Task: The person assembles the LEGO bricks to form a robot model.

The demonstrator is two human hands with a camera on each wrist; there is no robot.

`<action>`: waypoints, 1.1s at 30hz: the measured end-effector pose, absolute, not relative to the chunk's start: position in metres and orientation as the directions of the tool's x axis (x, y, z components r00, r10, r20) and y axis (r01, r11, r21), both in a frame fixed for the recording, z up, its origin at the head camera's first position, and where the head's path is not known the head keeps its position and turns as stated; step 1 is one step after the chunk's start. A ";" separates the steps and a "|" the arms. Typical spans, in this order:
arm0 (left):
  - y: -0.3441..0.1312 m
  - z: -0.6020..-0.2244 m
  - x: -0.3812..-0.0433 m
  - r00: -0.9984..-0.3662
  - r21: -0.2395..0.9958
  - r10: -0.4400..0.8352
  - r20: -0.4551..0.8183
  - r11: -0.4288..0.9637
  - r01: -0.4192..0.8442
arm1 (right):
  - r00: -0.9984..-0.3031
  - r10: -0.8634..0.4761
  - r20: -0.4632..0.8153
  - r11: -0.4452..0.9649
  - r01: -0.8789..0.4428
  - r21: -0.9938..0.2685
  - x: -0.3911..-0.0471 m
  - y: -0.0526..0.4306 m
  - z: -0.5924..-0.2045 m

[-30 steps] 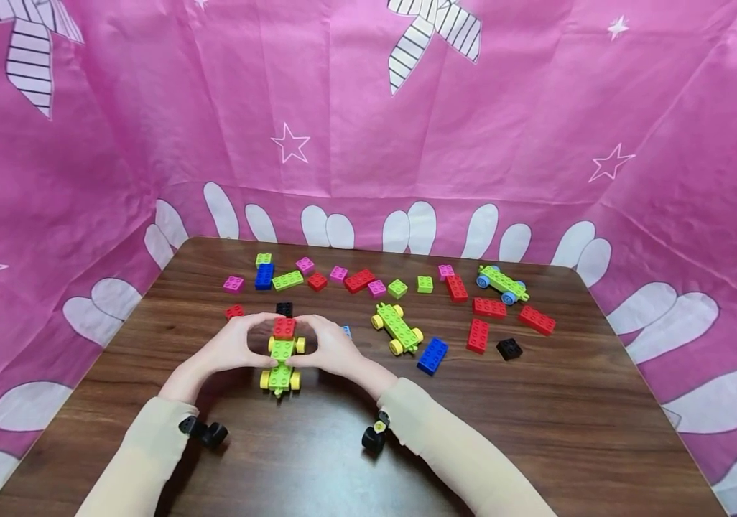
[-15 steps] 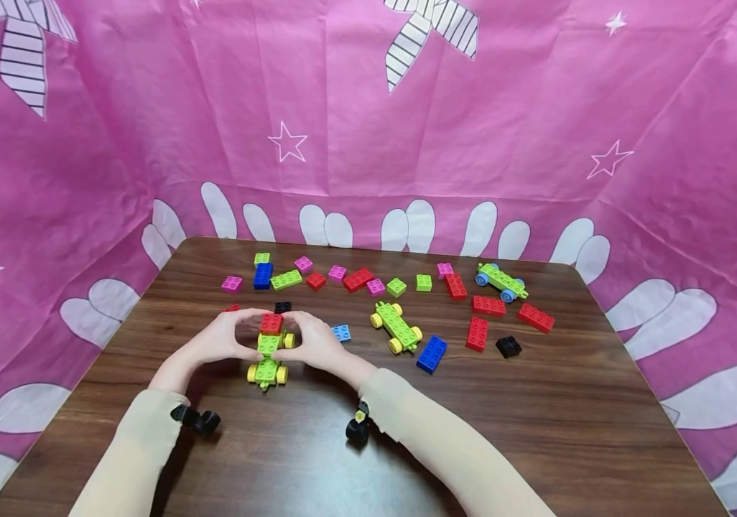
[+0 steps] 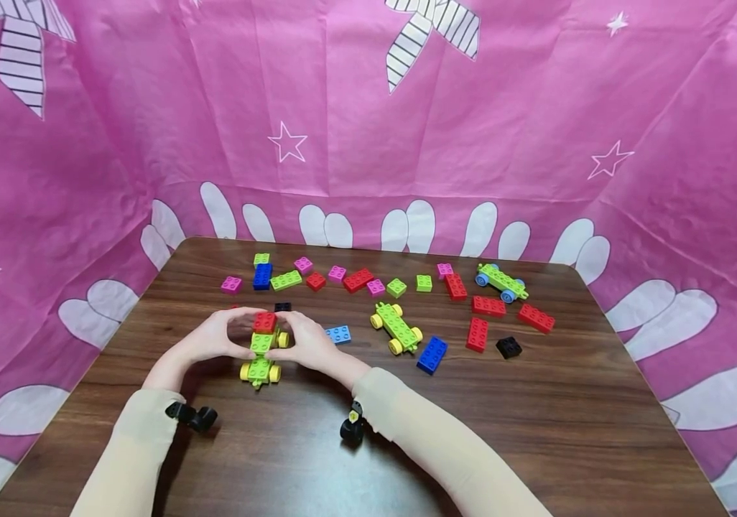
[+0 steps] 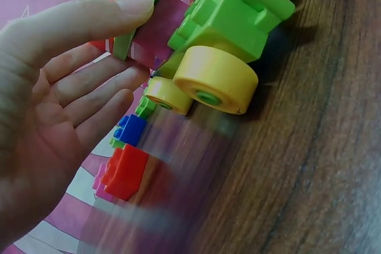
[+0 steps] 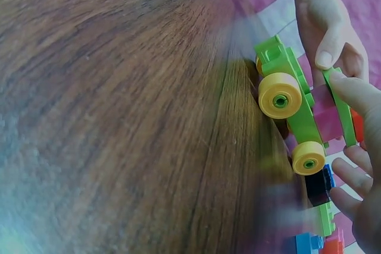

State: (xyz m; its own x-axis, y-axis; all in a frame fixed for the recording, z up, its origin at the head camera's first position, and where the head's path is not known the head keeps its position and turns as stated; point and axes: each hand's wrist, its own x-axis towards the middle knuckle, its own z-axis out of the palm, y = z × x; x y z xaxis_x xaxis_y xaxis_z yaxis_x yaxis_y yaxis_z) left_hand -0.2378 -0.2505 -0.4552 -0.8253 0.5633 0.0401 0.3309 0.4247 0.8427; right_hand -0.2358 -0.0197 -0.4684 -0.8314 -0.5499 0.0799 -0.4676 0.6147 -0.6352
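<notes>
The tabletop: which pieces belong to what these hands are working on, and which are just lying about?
In the job: left hand, right hand, yellow-wheeled green base, pink brick, thin green plate, red brick on top.

Apparently lying about: second yellow-wheeled base, blue-wheeled base, light blue brick, other scattered bricks.

Green car [image 3: 259,370], yellow wheels [image 4: 217,78] down, pink-green-red brick stack [image 3: 263,325] atop.

Pink star-printed cloth [image 3: 355,108], brown wooden table [image 3: 569,431], blue-wheeled green chassis [image 3: 502,283], light-blue brick [image 3: 339,334]
</notes>
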 end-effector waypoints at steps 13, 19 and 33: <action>-0.248 -0.459 -0.233 -0.848 0.849 0.520 0.101 0.400 0.346 | -0.803 -0.591 0.076 0.582 -0.489 -0.649 -0.231 -0.008 -0.456; -0.247 -0.460 -0.232 -0.865 0.838 0.485 0.128 0.414 0.355 | -0.795 -0.590 0.138 0.550 -0.522 -0.652 -0.232 0.001 -0.443; -0.246 -0.460 -0.231 -0.871 0.857 0.482 0.094 0.406 0.317 | -0.751 -0.590 0.295 0.429 -0.602 -0.673 -0.244 0.053 -0.427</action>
State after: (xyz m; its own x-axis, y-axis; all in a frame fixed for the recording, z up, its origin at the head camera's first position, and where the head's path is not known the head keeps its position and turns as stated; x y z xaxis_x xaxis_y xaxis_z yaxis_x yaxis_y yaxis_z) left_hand -0.2308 -0.2456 -0.4598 -0.8711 0.4820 0.0942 0.3171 0.4055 0.8573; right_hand -0.2437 0.0532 -0.4268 -0.7513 -0.5902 0.2955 -0.6020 0.4293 -0.6733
